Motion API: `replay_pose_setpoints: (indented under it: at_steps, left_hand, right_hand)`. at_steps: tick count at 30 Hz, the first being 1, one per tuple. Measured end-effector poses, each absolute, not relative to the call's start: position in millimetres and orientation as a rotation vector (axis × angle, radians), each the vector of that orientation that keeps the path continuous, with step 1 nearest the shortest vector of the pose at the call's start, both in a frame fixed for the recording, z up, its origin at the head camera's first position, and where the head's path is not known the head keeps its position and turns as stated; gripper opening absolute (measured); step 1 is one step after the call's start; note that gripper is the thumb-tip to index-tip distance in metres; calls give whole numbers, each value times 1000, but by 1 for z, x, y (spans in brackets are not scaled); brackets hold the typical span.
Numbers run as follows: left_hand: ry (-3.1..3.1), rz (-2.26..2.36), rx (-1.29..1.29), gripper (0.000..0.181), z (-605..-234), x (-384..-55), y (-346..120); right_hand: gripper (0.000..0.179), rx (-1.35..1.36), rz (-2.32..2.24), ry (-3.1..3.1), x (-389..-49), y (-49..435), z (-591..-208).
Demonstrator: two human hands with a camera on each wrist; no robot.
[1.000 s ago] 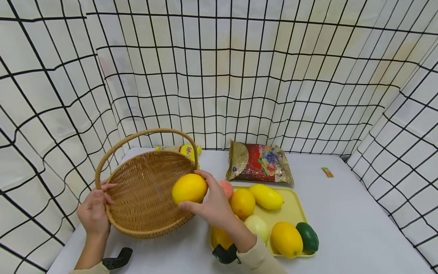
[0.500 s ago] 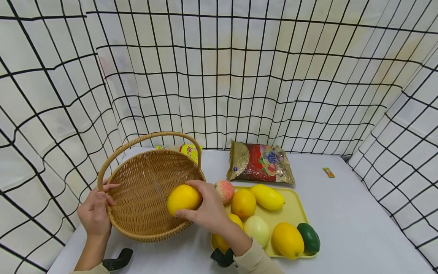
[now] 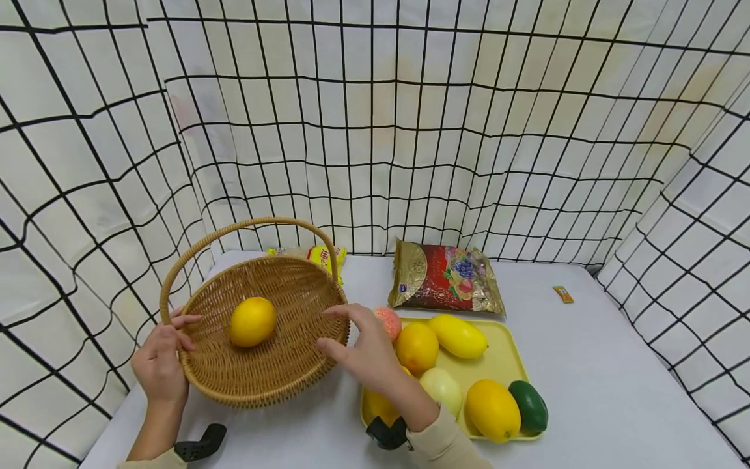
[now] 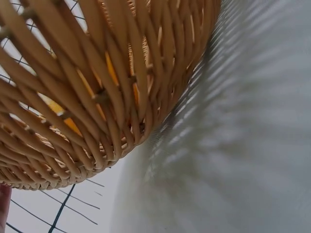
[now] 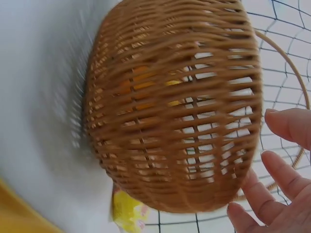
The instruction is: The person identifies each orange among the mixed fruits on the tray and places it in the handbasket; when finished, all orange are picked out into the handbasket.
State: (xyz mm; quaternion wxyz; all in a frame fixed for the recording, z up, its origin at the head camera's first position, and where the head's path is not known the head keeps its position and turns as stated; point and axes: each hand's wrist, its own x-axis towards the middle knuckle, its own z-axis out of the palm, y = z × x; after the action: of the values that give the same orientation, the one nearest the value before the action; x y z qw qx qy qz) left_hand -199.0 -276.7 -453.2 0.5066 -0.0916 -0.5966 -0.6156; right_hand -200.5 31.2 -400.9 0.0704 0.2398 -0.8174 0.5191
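Note:
A wicker basket [image 3: 293, 365] with a tall arched handle tilts toward me on the left of the table. Inside it lies a yellow-orange lemon-shaped fruit [image 3: 252, 322], glimpsed through the weave in both wrist views. My left hand [image 3: 161, 365] grips the basket's left rim near the foot of the handle. At the right rim, my right hand [image 3: 369, 352] holds nothing, its thumb and fingers spread apart. In the right wrist view, fingertips [image 5: 279, 167] come close to the wicker edge; whether they touch it I cannot tell.
Right of the basket is a yellow tray [image 3: 510, 352] with several fruits, among them an orange [image 3: 416, 347], a long yellow fruit [image 3: 459, 336] and a green one [image 3: 528, 407]. Behind stand a red-gold bag [image 3: 445, 277] and a yellow packet [image 3: 325, 258]. An orange-green sachet [image 3: 563, 294] lies at right.
My right hand has let go of the yellow-orange fruit, which now rests farther left inside the basket. The hand has drawn back slightly to the right. My left hand keeps its grip.

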Motion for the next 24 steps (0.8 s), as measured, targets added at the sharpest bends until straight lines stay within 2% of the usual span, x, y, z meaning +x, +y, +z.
replay_pose_setpoints:
  at_steps: [24]
  left_hand:
    - [-1501, -1401, -107, 47, -453, -198, -275]
  right_hand:
    - [24, 646, 1714, -2457, -214, 89, -373]
